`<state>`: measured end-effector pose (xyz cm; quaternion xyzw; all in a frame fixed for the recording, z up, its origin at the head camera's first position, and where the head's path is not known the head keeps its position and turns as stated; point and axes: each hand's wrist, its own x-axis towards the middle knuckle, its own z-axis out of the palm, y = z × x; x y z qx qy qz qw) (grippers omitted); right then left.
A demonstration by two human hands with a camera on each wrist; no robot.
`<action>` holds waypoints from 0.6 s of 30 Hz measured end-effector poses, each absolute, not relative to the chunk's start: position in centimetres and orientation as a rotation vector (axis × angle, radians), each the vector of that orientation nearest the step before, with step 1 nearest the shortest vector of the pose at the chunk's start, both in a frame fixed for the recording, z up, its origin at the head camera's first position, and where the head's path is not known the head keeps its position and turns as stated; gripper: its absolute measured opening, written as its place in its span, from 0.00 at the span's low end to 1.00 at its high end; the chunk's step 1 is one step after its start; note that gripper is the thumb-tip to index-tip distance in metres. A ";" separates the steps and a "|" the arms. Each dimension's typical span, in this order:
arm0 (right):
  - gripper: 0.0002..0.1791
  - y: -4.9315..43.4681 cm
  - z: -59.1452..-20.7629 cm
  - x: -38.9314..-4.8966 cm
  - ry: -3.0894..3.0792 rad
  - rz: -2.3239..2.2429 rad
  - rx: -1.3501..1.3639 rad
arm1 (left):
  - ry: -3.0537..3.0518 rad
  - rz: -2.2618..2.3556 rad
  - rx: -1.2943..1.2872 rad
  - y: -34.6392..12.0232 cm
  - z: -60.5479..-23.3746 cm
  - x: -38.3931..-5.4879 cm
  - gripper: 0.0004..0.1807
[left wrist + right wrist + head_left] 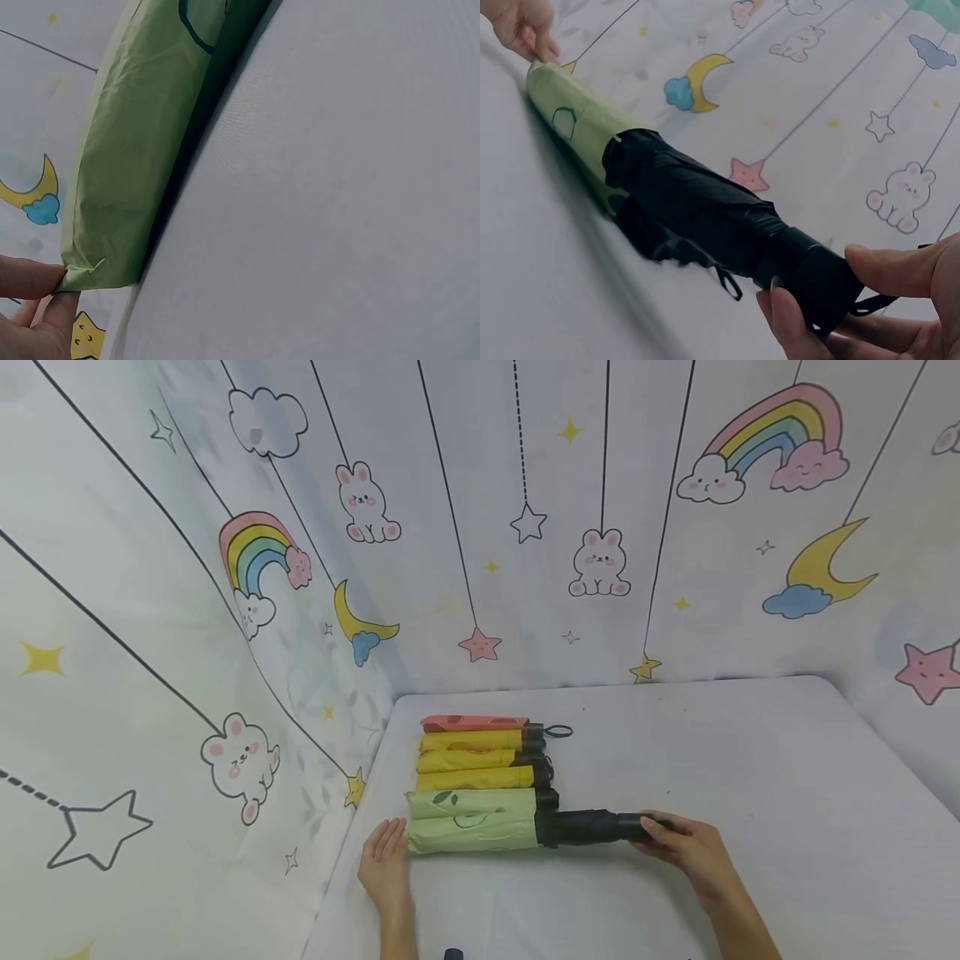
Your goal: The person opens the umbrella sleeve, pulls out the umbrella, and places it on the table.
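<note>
A black folding umbrella point(581, 828) lies partly inside a pale green sleeve point(476, 833) with fruit drawings. Its black canopy end and handle point(810, 274) stick out to the right. My right hand point(693, 852) grips that handle between thumb and fingers, and a thin wrist loop shows there in the right wrist view. At the sleeve's far left end, my left hand point(386, 860) pinches a corner of the green fabric, as the left wrist view shows up close. Another green-sleeved umbrella point(468, 802) lies right behind, its black handle end partly hidden.
Further back in the same row lie three yellow-sleeved umbrellas point(471, 741) and a red-sleeved one point(476, 722) with a black loop. A small dark object point(453, 954) shows at the bottom edge. Printed cloth walls surround the white table point(750, 760).
</note>
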<state>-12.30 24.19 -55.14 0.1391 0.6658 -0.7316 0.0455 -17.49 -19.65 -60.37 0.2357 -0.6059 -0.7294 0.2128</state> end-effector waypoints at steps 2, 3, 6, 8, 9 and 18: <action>0.34 24.3 -55.0 -12.2 2.031 -2.236 0.425 | -1.685 -2.030 0.651 -19.7 -60.5 -17.5 0.27; 0.34 24.4 -55.0 -12.1 2.024 -2.242 0.437 | -1.687 -2.032 0.649 -19.8 -60.5 -17.5 0.27; 0.33 24.6 -54.9 -12.0 2.012 -2.251 0.447 | -1.697 -2.032 0.646 -19.9 -60.5 -17.6 0.27; 0.33 24.8 -54.9 -11.9 2.009 -2.256 0.451 | -1.700 -2.031 0.647 -19.9 -60.6 -17.5 0.27; 0.33 24.9 -54.8 -11.9 2.009 -2.258 0.452 | -1.698 -2.031 0.645 -19.9 -60.5 -17.5 0.27; 0.32 25.8 -54.5 -11.3 2.026 -2.288 0.427 | -1.681 -2.023 0.641 -19.7 -60.1 -17.3 0.26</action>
